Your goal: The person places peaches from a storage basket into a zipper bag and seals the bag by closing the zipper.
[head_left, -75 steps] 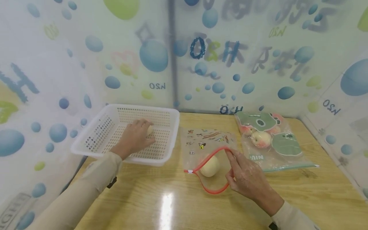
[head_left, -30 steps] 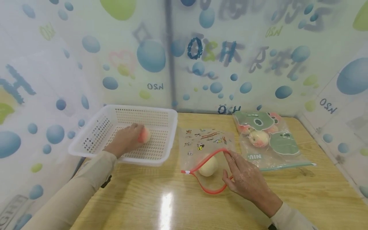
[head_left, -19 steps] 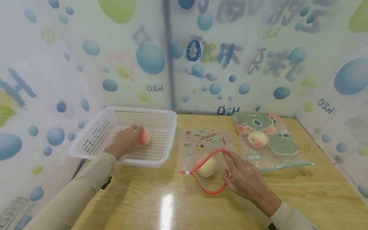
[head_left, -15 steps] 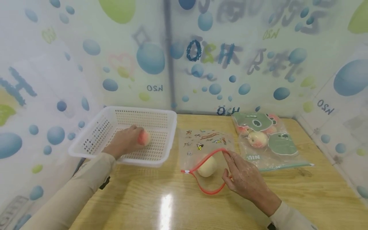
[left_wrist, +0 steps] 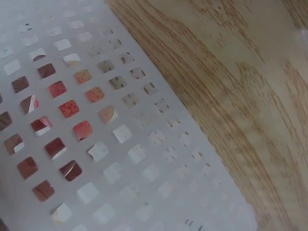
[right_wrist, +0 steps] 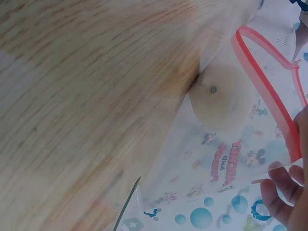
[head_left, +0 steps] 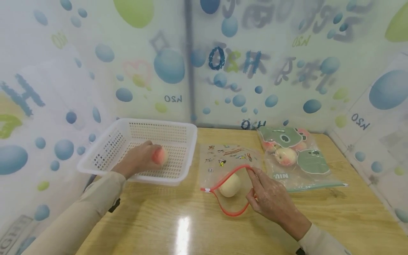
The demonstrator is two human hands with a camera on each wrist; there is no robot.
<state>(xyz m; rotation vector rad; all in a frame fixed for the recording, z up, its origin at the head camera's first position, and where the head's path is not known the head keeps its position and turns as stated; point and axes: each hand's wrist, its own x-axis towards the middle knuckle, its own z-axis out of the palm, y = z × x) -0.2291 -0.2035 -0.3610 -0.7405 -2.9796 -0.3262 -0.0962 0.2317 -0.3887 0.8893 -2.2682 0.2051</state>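
Note:
My left hand [head_left: 138,159] grips a red-and-yellow peach [head_left: 160,156] inside the white plastic basket [head_left: 191,150]. Through the basket's holes in the left wrist view, patches of the peach [left_wrist: 69,109] and of the hand show. My right hand [head_left: 271,194] pinches the upper red edge of a clear zip bag [head_left: 211,177], whose mouth gapes towards me. Inside that bag lies a pale round fruit [head_left: 230,186], also visible through the film as a fruit [right_wrist: 224,103] in the right wrist view. A white slider [head_left: 207,190] sits at the mouth's left end.
A second zip bag [head_left: 313,163] with green animal prints lies at the right, holding several peaches [head_left: 285,156]. All stands on a wooden table [head_left: 153,216], enclosed by sheeting [head_left: 172,88] with blue and green dots behind and at the sides.
My left hand has shifted slightly left and down in the basket, and the peach's red side now shows. The right hand keeps its hold on the bag's edge, nearly still.

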